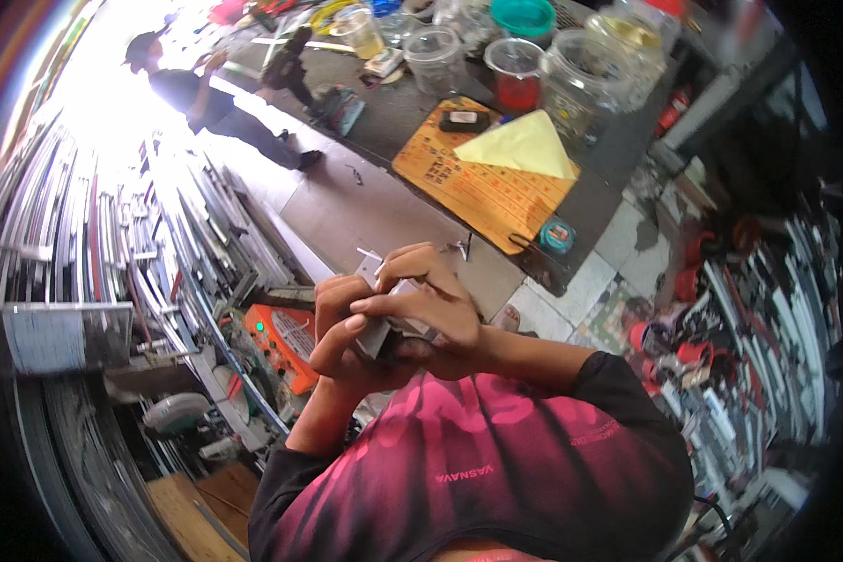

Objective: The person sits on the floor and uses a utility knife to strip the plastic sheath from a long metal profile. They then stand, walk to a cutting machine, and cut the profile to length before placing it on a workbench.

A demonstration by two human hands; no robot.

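Note:
Both my hands are raised in front of my chest, close together. Between them is a small silver-grey piece with flat sides, like a short bit of metal profile (373, 337); its exact kind is hidden by the fingers. My left hand (339, 330) is closed round its left side, the thumb pressed along it. From the right, my right hand (431, 304) grips the same piece with bent fingers and thumb, the tips meeting those of the left hand. A thin pale end sticks up above the fingers.
A dark workbench (365, 126) bears a yellow-orange board (412, 164), a yellow paper (520, 145), a blue-green round tin (557, 236) and several plastic tubs. Long metal profiles (66, 206) are stacked left, offcuts (768, 328) right. An orange machine (286, 347) stands below; a person (197, 98) stands far left.

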